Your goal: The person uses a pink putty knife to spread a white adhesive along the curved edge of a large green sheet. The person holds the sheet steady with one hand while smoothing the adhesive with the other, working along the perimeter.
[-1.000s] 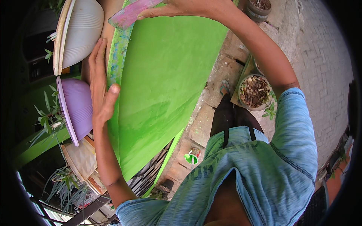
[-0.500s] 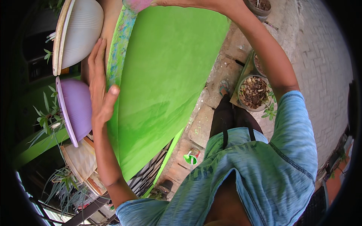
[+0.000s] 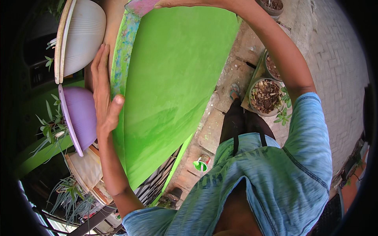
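My left hand [image 3: 105, 98] lies along the top edge of a bright green painted wall [image 3: 177, 70], fingers stretched forward and thumb apart, holding nothing. Under the thumb runs the wall's narrow top strip [image 3: 121, 59], mottled green and blue with worn paint. At the upper border my right hand [image 3: 173, 3] reaches over the wall's far end. Its thumb tip is beside a pinkish patch [image 3: 142, 6] there; its other fingers are cut off by the picture's edge, so what they hold cannot be made out.
Left of my left hand stand a white pot [image 3: 84, 37], a purple pot [image 3: 82, 114] and a cream pot [image 3: 84, 169] with plants. On the paving below is a small can of green paint [image 3: 202, 162]. Potted soil [image 3: 266, 96] sits by my feet, near the brick path [image 3: 334, 78].
My right hand has shifted slightly left at the far end, and more of the pinkish patch shows. My left hand stays at the edge, with its thumb a little lower in view.
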`<state>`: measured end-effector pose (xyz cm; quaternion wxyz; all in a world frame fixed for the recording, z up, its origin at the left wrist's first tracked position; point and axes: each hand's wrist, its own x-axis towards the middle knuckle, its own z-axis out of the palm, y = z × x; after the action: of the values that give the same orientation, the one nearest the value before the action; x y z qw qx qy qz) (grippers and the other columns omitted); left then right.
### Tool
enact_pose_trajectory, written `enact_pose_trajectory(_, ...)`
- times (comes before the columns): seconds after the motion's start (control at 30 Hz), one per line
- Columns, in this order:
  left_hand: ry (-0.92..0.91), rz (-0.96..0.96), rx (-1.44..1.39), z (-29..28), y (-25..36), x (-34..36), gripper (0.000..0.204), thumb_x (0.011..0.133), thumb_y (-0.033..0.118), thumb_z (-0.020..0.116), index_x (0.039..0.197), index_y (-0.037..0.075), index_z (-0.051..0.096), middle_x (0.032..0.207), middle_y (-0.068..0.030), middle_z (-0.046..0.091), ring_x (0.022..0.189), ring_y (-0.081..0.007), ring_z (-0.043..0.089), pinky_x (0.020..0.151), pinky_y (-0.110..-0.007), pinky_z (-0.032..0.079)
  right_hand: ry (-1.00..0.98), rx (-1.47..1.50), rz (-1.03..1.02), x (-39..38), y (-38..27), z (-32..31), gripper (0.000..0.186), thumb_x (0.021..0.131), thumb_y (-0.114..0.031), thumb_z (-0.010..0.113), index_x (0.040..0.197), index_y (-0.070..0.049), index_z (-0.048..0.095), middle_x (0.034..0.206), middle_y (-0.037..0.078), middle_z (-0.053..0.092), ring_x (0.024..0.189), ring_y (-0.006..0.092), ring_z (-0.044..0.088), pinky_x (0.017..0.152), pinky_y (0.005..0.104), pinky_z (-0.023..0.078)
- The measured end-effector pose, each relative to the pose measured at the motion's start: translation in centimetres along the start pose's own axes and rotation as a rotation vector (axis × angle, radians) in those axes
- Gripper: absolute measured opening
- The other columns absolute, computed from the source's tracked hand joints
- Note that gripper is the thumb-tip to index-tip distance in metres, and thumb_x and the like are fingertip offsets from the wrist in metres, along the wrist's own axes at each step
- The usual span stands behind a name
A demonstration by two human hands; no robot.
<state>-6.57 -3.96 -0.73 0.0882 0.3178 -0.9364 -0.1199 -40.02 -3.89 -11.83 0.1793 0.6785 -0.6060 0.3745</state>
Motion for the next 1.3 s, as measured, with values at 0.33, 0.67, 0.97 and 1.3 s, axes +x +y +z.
enact_pose_trajectory(0.33, 0.017, -0.027, 0.028, -0.1, -0.2, -0.6, 0.125, 0.078, 0.096, 0.035, 0.16, 0.002, 0.032, 0.164, -0.0227, 0.029, 0.152, -0.0412, 0.028, 0.123, -0.055, 0.019, 0.07, 0.047, -0.067, -0.1, -2.1, 1.0, 0.072, 0.08, -0.075, 0.067, 0.065, -0.004, 0.07, 0.053, 0.016, 0.058, 0.051, 0.032, 0.061, 0.052, 0.044, 0.047)
enact_pose_trajectory(0.67, 0.01, 0.005, 0.013, 0.0, -0.5, -0.7, 0.12, 0.082, 0.092, 0.037, 0.16, 0.001, 0.032, 0.163, -0.0233, 0.029, 0.152, -0.0411, 0.028, 0.124, -0.054, 0.019, 0.139, 0.064, -0.082, -0.2, -2.2, 2.0, 0.074, 0.08, -0.076, 0.068, 0.061, -0.005, 0.067, 0.05, 0.014, 0.055, 0.047, 0.0295, 0.058, 0.05, 0.0428, 0.046)
enact_pose_trajectory(0.97, 0.004, 0.025, 0.024, -0.1, -0.5, -0.4, 0.12, 0.082, 0.092, 0.037, 0.16, 0.001, 0.031, 0.164, -0.0237, 0.028, 0.153, -0.0411, 0.027, 0.123, -0.054, 0.019, 0.067, 0.023, 0.026, -0.5, 0.0, 1.3, 0.074, 0.08, -0.076, 0.067, 0.062, -0.004, 0.068, 0.052, 0.016, 0.058, 0.05, 0.032, 0.061, 0.052, 0.0443, 0.048)
enact_pose_trajectory(1.3, 0.005, 0.018, -0.001, 0.0, 0.1, 0.0, 0.122, 0.081, 0.094, 0.035, 0.16, 0.001, 0.031, 0.164, -0.0245, 0.028, 0.152, -0.0417, 0.028, 0.123, -0.055, 0.019, 0.018, 0.042, 0.087, -0.6, 0.8, 0.4, 0.075, 0.078, -0.076, 0.067, 0.065, -0.003, 0.071, 0.057, 0.019, 0.062, 0.057, 0.0362, 0.066, 0.055, 0.0463, 0.051)
